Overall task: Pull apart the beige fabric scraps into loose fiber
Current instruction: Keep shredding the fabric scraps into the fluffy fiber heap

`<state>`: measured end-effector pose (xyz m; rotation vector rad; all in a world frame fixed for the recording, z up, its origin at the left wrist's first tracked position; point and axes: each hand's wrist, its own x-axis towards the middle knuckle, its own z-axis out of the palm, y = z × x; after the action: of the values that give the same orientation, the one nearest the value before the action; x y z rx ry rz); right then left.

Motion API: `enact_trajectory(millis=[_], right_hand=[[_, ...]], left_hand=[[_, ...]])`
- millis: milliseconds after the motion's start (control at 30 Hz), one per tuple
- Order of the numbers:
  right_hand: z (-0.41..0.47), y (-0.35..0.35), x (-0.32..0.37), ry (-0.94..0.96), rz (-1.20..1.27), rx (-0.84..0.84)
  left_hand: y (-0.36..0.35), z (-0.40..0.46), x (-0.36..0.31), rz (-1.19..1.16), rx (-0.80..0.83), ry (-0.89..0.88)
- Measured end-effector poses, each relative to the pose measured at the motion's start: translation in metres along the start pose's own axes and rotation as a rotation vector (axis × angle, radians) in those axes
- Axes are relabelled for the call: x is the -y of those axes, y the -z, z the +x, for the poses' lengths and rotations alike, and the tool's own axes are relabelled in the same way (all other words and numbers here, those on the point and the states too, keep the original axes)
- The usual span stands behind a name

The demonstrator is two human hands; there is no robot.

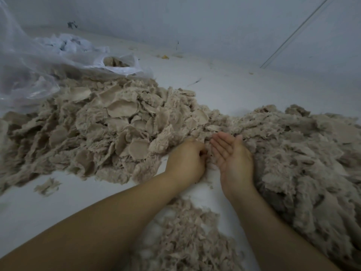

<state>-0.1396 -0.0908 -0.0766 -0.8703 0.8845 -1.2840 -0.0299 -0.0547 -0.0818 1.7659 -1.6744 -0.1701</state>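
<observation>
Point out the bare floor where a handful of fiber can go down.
Bare floor lies near-left, between the scrap pile and the left forearm. More lies beyond the piles toward the wall. The fiber heap crowds the right; bags crowd the far left.

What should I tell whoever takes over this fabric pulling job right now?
Left hand: fingers curled, its grip in beige material at the pile's near edge; what it pinches is hidden.
Right hand: open, palm up, empty.
Heap of flat beige fabric scraps: left of the hands, still whole.
Fluffy loose beige fiber: piled right and in front.
Clear plastic bags: far left, one holding more scraps.
Done: part pulled. Left: the large scrap heap.
</observation>
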Motion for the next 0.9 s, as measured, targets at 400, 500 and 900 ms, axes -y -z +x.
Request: enact_trajectory(millis=[400,500,900], right_hand=[[-0.001,-0.003,-0.001,0.001,-0.132,-0.065],[-0.001,-0.002,-0.002,0.012,-0.133,-0.054],[-0.004,-0.001,-0.001,0.026,-0.257,0.086]], left_hand=[[0.007,-0.010,0.007,-0.451,-0.104,0.043],[0.004,0.014,0.008,-0.290,-0.064,0.225],[0.003,0.009,0.002,-0.100,0.033,0.076]])
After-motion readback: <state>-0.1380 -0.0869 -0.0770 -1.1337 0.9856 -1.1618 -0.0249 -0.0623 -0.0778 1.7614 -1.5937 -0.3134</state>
